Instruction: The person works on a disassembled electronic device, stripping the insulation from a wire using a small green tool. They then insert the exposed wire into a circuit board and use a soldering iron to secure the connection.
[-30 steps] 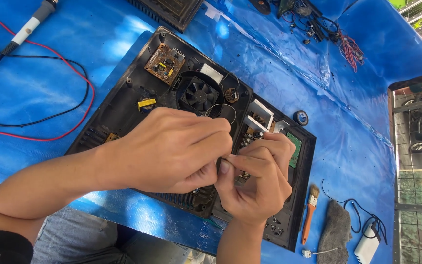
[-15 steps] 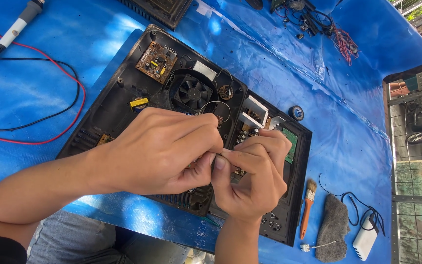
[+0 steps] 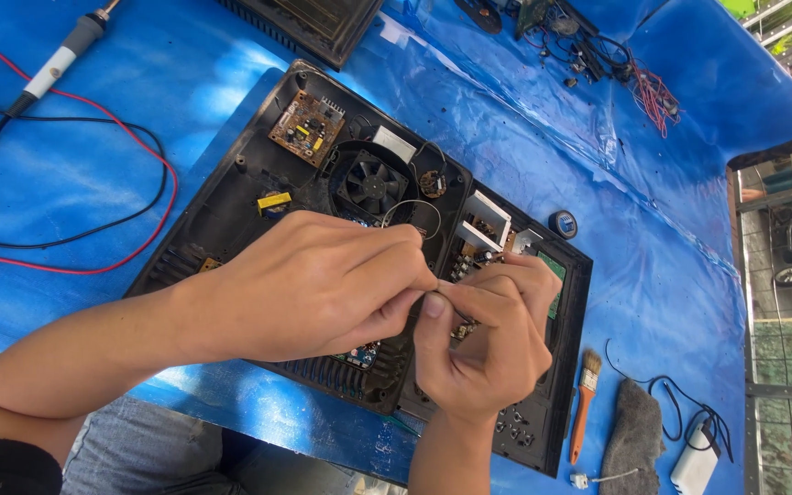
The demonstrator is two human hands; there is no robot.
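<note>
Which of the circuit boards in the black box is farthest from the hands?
The brown circuit board at the far left corner of the open black casing. It lies bare beyond the round fan, while the green board sits right beside the right hand.

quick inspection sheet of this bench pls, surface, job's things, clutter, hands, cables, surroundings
surface: blue plastic sheet, wrinkled, covering the bench
job's things: opened black appliance housing with fan and small brown circuit board exposed
clutter: orange-handled brush, grey cloth, loose parts pile at top
hands: left hand and right hand meet fingertip to fingertip over the housing; what they pinch is hidden
cables: red and black leads, soldering iron
surroundings: metal frame at right
</note>
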